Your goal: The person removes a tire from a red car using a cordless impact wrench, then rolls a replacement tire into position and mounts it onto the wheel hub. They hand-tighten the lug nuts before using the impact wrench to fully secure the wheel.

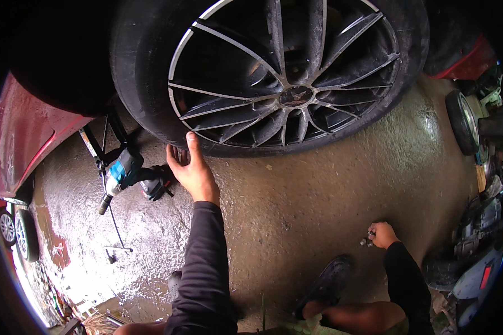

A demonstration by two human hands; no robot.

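Note:
A car wheel (296, 96) with a black tyre and dark, silver-edged spokes fills the top of the view. My left hand (194, 173) grips the tyre's lower left edge, the thumb on its face and the fingers curled underneath. Low on the right, my right hand (383, 235) is closed around small metal pieces that look like lug nuts (366, 242); some stick out beyond the fingers. Left of my left hand, a teal and black cordless impact wrench (120, 173) with a dark socket rests beside a scissor jack (96, 146).
Behind the jack is a red car body (33, 134). A crank rod (117, 226) lies on the wet concrete floor (296, 206). Loose wheels stand at the far left (25, 234) and right (463, 123). Car parts (475, 231) are heaped along the right side. My shoe (327, 282) is below.

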